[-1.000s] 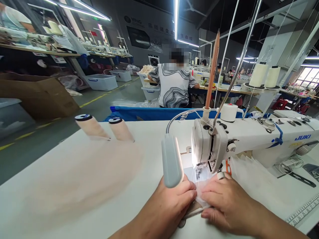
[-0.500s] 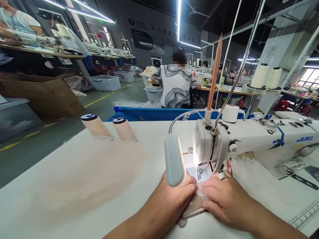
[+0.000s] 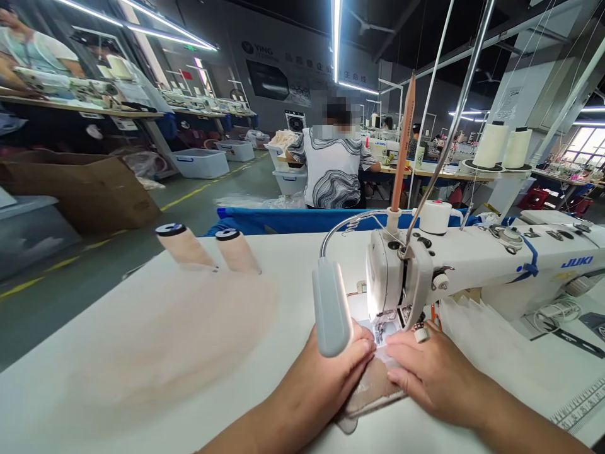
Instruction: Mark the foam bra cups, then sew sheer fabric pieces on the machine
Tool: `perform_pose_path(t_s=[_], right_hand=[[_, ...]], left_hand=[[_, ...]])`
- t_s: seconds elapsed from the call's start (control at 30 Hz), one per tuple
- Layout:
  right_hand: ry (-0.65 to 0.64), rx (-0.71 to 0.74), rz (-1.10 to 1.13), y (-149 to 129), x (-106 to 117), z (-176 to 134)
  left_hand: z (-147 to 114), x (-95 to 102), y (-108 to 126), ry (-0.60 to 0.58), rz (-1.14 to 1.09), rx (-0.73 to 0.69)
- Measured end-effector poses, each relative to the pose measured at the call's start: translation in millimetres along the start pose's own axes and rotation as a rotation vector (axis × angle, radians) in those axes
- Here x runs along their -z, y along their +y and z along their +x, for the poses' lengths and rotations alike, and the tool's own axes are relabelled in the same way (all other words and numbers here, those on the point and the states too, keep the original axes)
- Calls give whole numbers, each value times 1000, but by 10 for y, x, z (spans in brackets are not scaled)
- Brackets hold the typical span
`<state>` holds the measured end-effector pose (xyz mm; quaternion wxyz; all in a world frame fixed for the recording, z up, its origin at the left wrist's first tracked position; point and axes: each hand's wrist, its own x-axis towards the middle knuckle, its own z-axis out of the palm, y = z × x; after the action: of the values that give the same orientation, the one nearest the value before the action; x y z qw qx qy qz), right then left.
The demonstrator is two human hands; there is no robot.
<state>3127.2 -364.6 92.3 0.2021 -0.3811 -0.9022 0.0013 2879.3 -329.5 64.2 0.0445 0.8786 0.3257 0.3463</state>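
Observation:
My left hand [image 3: 333,369] lies left of the presser foot [image 3: 379,333] of a white sewing machine [image 3: 399,274]. Its thumb and fingers are pressed together at the edge of a thin, sheer whitish fabric [image 3: 385,358]. From the other side, my right hand [image 3: 432,372] has its thumb and curled fingers on the same fabric, just in front of the foot. Between my hands shows a flat beige surface [image 3: 371,386] with a pale rim; I cannot tell whether it is cloth or part of the machine bed. A grey lamp head [image 3: 331,309] partly covers my left hand.
Sheer peach fabric [image 3: 170,340] spreads across the table's left side, near two thread cones [image 3: 184,244]. More sheer fabric [image 3: 482,334] lies right of the needle area. A ruler [image 3: 579,407] sits at the right edge. Ahead, a person [image 3: 335,164] sits facing away.
My hands have stayed close to the presser foot, with the right hand shifted slightly right. More of the beige surface shows between them. The view has tilted slightly.

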Motion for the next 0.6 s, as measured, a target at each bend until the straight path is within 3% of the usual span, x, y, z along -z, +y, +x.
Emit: perform_pose_path(t_s=[0.13,0.2,0.33,0.43,0.6], right_hand=[[-4,4,38,10,-10,1],[1,18,55,19,-22,-4],[48,51,60,38,-30,-35],[96,85,82,36,-19,-61],[123,153,119,-21,-2,-50]], left_hand=[[-2,6,-41,-74,16,177],[-14,-18,-75,-98,64,201],[-76,-35,-77,-55,262,136],[-121,35,60,-14,288,32],[-118,232,389,-177,72,-10]])
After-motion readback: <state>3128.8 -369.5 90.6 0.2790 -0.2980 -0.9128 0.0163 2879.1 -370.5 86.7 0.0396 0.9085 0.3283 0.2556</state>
